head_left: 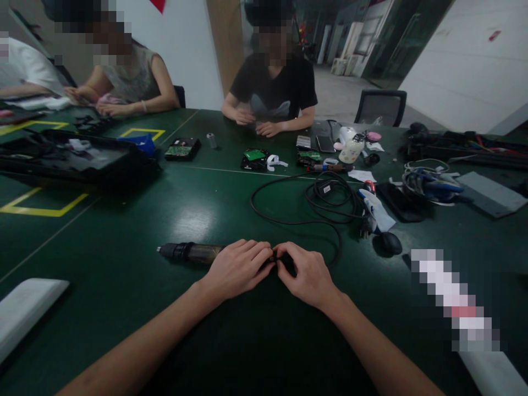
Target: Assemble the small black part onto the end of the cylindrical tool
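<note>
An electric screwdriver (196,252) lies on the green table in front of me, its bit end pointing left. My left hand (239,268) is closed over its rear part, which the fingers hide. Close beside it, my right hand (308,275) is curled in a pinch at the screwdriver's tail end, on the end of a black cable (339,245). The fingertips of both hands nearly meet there. Whether the cable end sits fully in the screwdriver is hidden. The cable loops away to a coil (334,198) behind my right hand.
A black mouse (388,243) and a plug lie to the right. Hard drives (181,148), a second screwdriver (330,168) and a patterned bottle (352,149) stand farther back. A black tray (136,165) is at left. White pieces (28,308) flank my arms. Co-workers sit opposite.
</note>
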`<state>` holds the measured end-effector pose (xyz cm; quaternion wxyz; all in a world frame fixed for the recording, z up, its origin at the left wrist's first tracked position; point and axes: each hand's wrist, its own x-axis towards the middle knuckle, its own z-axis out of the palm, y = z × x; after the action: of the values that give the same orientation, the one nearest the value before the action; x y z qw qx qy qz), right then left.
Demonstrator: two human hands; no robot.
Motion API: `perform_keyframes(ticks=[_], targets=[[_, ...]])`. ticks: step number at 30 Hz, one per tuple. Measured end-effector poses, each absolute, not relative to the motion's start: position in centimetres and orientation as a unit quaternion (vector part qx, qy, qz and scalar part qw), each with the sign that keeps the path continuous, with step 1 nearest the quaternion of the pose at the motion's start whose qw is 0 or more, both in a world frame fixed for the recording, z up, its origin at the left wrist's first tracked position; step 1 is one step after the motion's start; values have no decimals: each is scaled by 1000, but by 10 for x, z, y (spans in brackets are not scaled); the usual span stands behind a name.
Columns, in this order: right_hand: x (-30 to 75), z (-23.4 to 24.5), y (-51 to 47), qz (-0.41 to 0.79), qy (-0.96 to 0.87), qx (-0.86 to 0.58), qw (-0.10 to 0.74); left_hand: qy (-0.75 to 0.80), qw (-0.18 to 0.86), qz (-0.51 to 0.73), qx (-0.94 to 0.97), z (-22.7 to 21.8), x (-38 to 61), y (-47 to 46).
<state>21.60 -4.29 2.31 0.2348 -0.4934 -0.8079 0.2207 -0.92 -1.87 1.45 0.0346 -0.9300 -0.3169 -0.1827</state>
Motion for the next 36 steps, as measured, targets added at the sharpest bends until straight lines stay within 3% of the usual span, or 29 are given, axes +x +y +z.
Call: perform_keyframes(ticks=[36], targets=[[216,23,-44,204,-810,-499,232,-318,32,-190,-928,13,-9,-19]])
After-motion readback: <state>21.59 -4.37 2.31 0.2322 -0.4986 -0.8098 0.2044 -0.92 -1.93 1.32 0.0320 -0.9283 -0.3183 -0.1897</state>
